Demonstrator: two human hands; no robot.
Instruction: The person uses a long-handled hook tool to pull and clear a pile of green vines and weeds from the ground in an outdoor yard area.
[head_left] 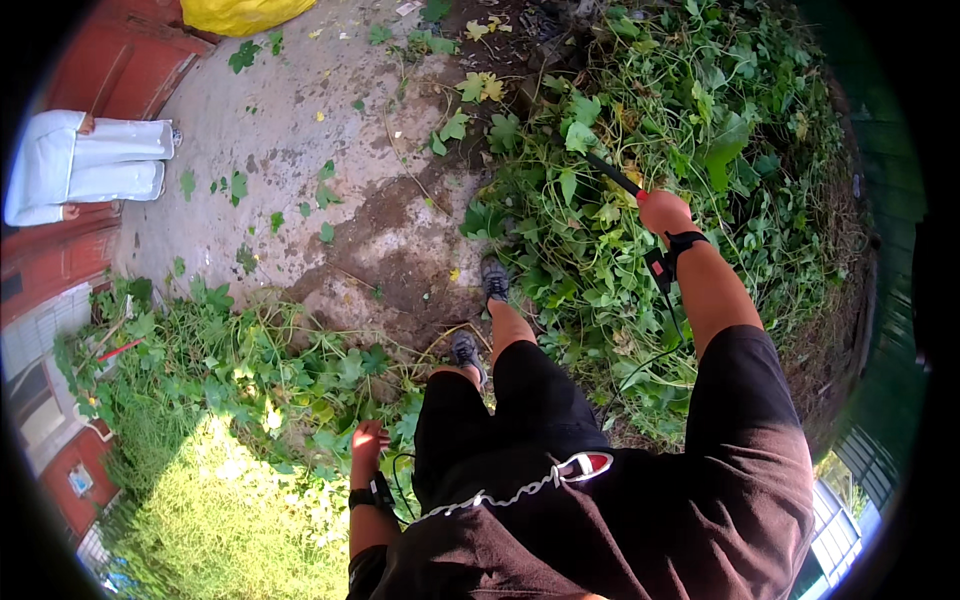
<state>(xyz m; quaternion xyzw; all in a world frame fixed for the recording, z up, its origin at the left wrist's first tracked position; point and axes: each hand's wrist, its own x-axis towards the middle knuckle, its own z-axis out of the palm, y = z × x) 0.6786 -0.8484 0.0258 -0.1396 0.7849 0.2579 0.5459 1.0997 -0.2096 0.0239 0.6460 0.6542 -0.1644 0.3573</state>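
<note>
My right hand is closed around the red end of a long tool with a black shaft. The shaft points up and to the left into a dense heap of green vines. Leaves cover its far end, so its kind does not show. My left hand hangs beside my left thigh, above leafy plants, with loosely bent fingers and nothing visible in it. Both wrists wear black bands, and a cable with a small box hangs from the right one.
A person in white stands at the far left by red doors. A yellow sack lies on the concrete ground, which has scattered leaves. More vines grow at the left, where a red stick shows. A green fence borders the right.
</note>
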